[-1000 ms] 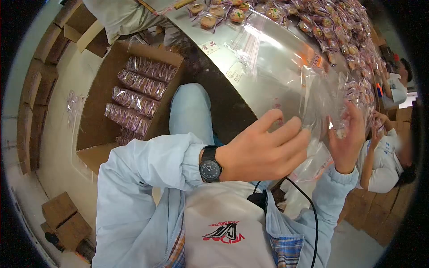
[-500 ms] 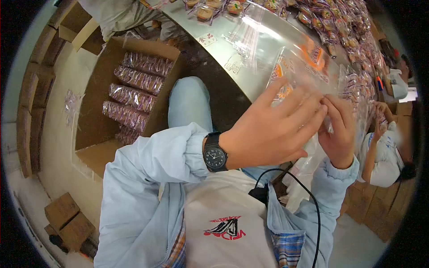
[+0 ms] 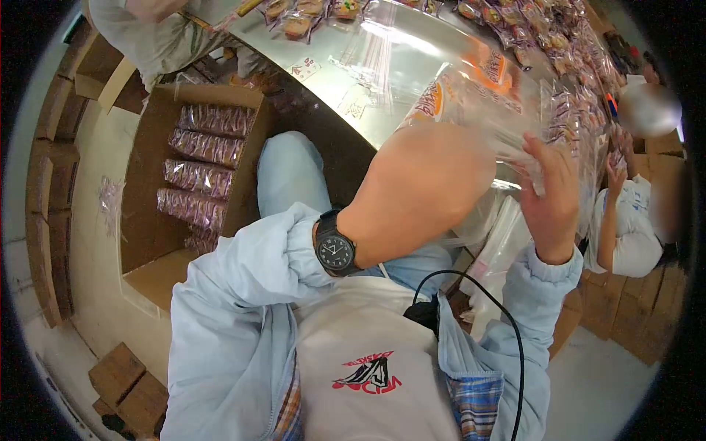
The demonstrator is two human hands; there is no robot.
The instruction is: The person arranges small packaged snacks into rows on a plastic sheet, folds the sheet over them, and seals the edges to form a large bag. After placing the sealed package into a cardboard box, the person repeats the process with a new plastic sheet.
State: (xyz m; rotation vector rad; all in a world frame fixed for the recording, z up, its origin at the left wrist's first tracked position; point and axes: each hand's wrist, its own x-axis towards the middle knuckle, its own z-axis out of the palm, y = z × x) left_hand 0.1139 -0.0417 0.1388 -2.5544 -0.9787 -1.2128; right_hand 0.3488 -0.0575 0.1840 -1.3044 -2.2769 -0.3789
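The metal table spreads ahead of both hands, its near edge running diagonally past the left hand. To that hand's left, beyond the person's knee, stands an open carton with rows of wrapped packs lined up inside it; farther left and nearer the body sit some brown boxes. To the right of the right hand is a co-worker in a white shirt, and far off ahead and to the left of the left hand another person's pale clothing shows. A large heap of wrapped cakes covers the table's far right, beyond the right hand. Just ahead of the left hand lies a clear bag with orange print, its film reaching across toward the right hand. The left hand has its back to the camera, its fingers blurred and partly hidden, so whether it grips the bag cannot be told. The right hand is half curled, thumb and forefinger apart beside the film, with no firm pinch visible. With the hands parted, the bag looks loosely handled rather than held tight, and no cake can be made out in it. Smallest, a black watch sits at the left wrist.
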